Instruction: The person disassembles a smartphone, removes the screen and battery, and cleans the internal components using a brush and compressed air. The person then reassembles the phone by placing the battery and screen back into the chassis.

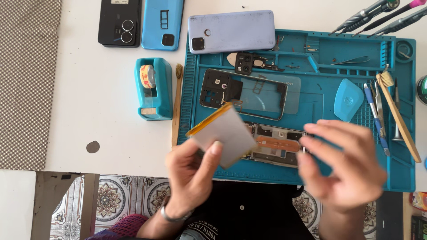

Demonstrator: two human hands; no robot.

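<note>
Left hand pinches flat battery, long axis tilted up-left; right hand loose, holding nothing.

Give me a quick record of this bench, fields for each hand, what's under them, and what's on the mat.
left hand: holds a flat grey battery with a yellow edge, lifted and tilted
right hand: open, blurred, holds nothing
under hands: opened phone on teal mat
mat also: phone frame, camera module, pick, brush
off mat: tape dispenser, three phones face down
</note>
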